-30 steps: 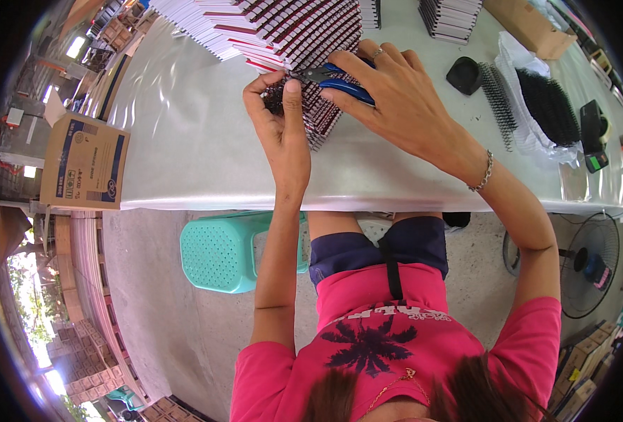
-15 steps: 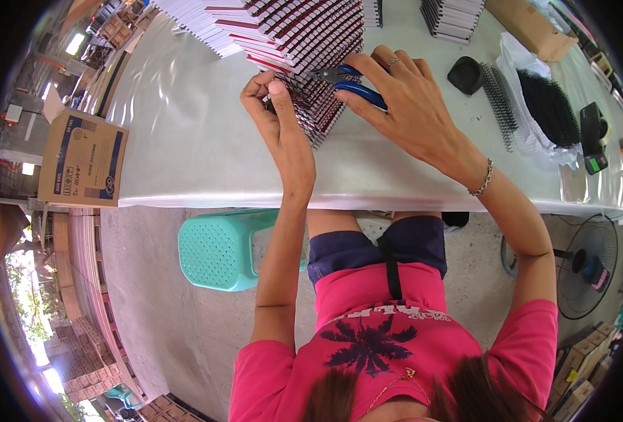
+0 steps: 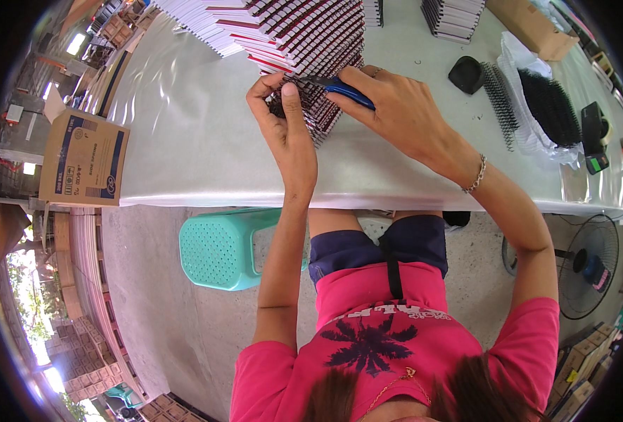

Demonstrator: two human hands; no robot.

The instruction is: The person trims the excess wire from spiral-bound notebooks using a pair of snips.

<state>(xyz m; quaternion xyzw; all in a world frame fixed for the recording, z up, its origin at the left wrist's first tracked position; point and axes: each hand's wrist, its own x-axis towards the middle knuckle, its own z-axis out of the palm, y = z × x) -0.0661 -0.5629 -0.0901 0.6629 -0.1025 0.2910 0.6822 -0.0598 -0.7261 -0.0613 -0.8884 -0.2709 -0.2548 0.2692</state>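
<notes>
A tall stack of spiral-bound notebooks [image 3: 304, 32] stands in front of me, its bound edges facing me with dark coils and red and white layers. My right hand [image 3: 410, 116] is closed round the blue handles of a pair of wire cutters [image 3: 352, 91]. The cutters' jaws point left, at the bound edge beside my left fingertips. My left hand [image 3: 288, 133] is at the stack's lower left, thumb and fingers curled together against the coils. Whatever they pinch is hidden.
Right of the stack are a black rounded object [image 3: 465, 75], loose black coils [image 3: 500, 105] and a bundle of coils [image 3: 549, 105] on white wrapping. Another notebook stack [image 3: 453, 17] stands farther back. A cardboard box [image 3: 84, 158] is at left, a green stool [image 3: 216, 252] below the table edge.
My right hand has shifted slightly left, bringing the cutters' jaws to my left fingertips. The blue handles have come closer together. My left hand has moved slightly right.
</notes>
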